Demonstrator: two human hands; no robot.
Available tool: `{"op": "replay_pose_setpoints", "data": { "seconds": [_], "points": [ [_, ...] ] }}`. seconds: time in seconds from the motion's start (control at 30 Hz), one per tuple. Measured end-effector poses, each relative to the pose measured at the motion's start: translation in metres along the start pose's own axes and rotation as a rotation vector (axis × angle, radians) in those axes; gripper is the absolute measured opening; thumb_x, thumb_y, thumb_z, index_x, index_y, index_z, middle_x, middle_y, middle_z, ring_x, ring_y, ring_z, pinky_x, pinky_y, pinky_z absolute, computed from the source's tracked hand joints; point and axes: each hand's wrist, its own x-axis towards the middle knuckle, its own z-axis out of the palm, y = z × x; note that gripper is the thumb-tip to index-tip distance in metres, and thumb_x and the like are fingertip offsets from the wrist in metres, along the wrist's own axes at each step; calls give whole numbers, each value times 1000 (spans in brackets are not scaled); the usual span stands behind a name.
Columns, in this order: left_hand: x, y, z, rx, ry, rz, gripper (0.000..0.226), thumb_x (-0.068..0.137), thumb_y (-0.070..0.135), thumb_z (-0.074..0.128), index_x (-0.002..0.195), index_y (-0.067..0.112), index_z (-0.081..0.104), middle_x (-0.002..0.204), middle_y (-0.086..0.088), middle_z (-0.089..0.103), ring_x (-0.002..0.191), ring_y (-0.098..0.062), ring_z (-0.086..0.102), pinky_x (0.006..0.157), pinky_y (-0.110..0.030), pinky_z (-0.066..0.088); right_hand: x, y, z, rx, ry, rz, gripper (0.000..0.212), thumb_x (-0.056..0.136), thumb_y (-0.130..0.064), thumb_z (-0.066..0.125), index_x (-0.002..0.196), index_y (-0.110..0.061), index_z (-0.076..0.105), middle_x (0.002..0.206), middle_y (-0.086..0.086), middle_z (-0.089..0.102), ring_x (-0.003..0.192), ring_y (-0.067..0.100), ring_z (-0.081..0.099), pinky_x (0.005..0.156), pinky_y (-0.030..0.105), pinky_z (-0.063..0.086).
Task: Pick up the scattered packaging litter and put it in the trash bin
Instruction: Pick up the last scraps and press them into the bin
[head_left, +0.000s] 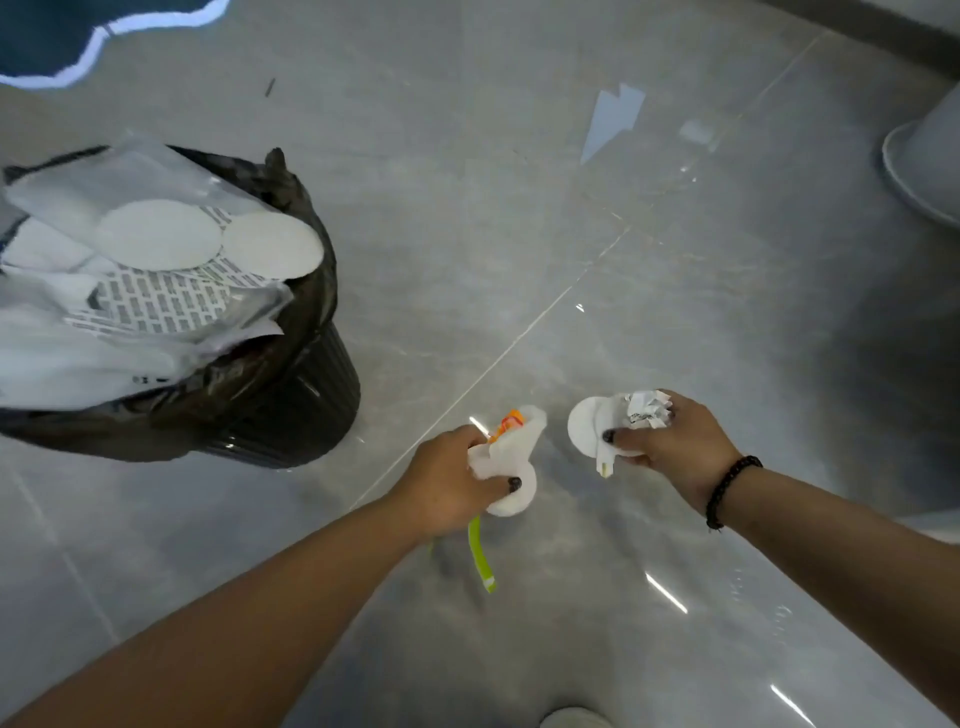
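Left hand (448, 486) clutches a white wrapper bundle (511, 457) with a green strip (480, 558); right hand (670, 447) grips crumpled paper (647, 409) and a white disc (584, 426), right of the overflowing trash bin (291, 405).

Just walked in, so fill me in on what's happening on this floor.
A person is clearing packaging litter off the grey tiled floor. The left hand grips a bundle of white scraps with orange print and a green strip hanging below. The right hand holds a white disc and crumpled paper. Both hands are above the floor, to the right of the black-lined trash bin, which is already heaped with white packaging. A pale scrap lies farther off.
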Motion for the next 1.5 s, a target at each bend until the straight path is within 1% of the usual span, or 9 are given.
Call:
{"op": "replay_pose_setpoints", "data": {
  "seconds": [0.17,0.33,0.47,0.6,0.7,0.93,1.2,1.3,1.5],
  "points": [
    [-41,39,-70,-16,36,130,28,70,32,81,74,24,54,71,10,57,66,-7,52,58,-18,40,-30,-65,35,229,10,-81,29,82,5,62,109,-6,56,97,9,61,79,18,61,60,27,52],
    [-101,78,-145,-263,127,309,23,70,30,80,79,22,61,72,7,63,66,-6,57,62,-28,49,-60,-148,65,231,-44,-270,30,81,5,62,108,-7,59,102,11,66,88,25,64,69,33,54],
    [-139,93,-213,-472,544,363,22,72,16,82,88,10,67,73,1,68,64,-3,59,58,-18,49,-88,-207,98,31,-89,-473,30,78,3,68,103,-12,59,94,5,65,82,19,65,61,29,54],
    [-124,67,-273,-621,1005,218,14,79,16,73,82,26,63,84,5,68,75,-9,62,68,-23,51,-89,-245,155,-242,-56,-661,25,78,-2,65,99,-11,55,91,3,61,80,19,61,65,33,58],
    [-99,20,-283,-693,1177,11,14,83,16,65,93,22,58,93,0,64,86,-18,60,72,-30,46,-84,-258,201,-424,10,-792,17,81,-7,60,91,-13,47,80,-3,53,69,9,52,57,13,45],
    [-97,-19,-259,-576,896,-47,30,79,18,75,99,21,53,94,1,56,76,-10,56,63,-21,45,-89,-232,248,-657,-101,-806,35,79,-1,61,108,-16,49,112,4,48,90,16,48,75,22,37],
    [-121,-29,-254,-270,557,97,67,75,37,68,134,42,39,142,10,37,131,-14,39,110,-36,35,-98,-220,238,-666,-243,-896,43,75,3,53,109,-21,64,113,-4,60,103,9,55,92,24,47],
    [-124,-29,-254,-193,565,136,76,72,45,55,143,44,29,152,14,27,139,-11,27,115,-42,28,-93,-218,231,-580,-198,-866,38,76,6,50,96,-22,66,107,-2,63,99,11,57,87,21,46],
    [-110,-16,-253,-391,701,223,75,74,48,51,144,40,27,131,9,44,116,-10,46,104,-32,36,-87,-215,228,-494,-152,-830,35,76,8,48,86,-19,68,95,-4,64,91,11,59,77,17,44]
  ]
}}
